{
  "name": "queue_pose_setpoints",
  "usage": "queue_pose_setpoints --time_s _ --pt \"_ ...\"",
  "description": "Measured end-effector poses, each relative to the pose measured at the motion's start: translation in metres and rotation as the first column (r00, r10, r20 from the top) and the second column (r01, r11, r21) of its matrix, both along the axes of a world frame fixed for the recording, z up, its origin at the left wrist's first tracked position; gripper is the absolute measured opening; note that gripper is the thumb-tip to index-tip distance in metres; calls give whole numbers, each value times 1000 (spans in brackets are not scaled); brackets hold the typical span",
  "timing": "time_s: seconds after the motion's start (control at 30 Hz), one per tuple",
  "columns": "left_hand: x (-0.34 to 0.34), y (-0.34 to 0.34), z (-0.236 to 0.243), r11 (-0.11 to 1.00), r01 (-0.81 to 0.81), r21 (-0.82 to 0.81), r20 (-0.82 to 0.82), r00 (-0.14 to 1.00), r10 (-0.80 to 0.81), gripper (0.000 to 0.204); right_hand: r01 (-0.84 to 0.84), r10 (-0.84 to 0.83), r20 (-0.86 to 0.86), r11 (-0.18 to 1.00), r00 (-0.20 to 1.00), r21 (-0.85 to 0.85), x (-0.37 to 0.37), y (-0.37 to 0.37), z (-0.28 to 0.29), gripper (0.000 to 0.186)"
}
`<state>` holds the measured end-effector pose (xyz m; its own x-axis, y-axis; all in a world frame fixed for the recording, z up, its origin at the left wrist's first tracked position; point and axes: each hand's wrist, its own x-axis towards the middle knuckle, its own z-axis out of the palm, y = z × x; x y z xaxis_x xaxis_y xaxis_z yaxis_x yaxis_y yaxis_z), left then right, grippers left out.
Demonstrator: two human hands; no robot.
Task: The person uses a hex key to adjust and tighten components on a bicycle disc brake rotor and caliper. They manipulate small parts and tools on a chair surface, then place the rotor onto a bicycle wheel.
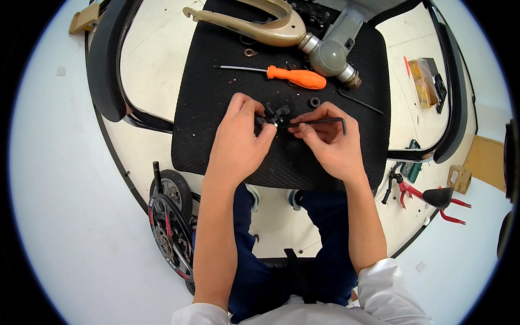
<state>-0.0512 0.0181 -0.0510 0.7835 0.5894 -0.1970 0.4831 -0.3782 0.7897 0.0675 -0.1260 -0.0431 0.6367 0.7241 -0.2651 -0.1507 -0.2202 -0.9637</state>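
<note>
My left hand (245, 140) is closed around a small black metal part (278, 114) with short stubby arms, held just above the black chair seat (211, 151). Between the thumb and fingers of my right hand (331, 140) is a black hex key (325, 121). Its long arm points left, with the tip at or very near the black part; whether it sits in a screw I cannot tell. The short bent end hangs down by my right palm. Just beyond my right fingers lies a small black ring (314, 102).
An orange-handled screwdriver (295, 76) lies across the seat beyond my hands. Behind it rests a gold fork (260, 31) joined to a grey rounded part (327, 57). A second hex key (362, 102) lies at right. Armrests (108, 65) flank the seat; wheels (170, 227) stand lower left.
</note>
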Motion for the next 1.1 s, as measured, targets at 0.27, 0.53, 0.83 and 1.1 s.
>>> queue_pose_setpoints --time_s 0.27,0.53,0.83,1.1 --pt "-5 6 -16 962 -75 -263 81 992 99 20 -1 -9 102 995 995 96 -6 2 -4 10" --pt "6 -4 -13 856 -216 -470 85 954 288 30 -10 -54 494 992 868 125 -8 8 2 17" --pt "18 -16 -11 816 -262 -515 166 904 395 30 175 -210 496 978 843 116 -9 13 -2 14" --pt "22 -20 -15 819 -268 -507 225 876 426 29 169 -227 487 973 844 160 -8 19 -6 14"
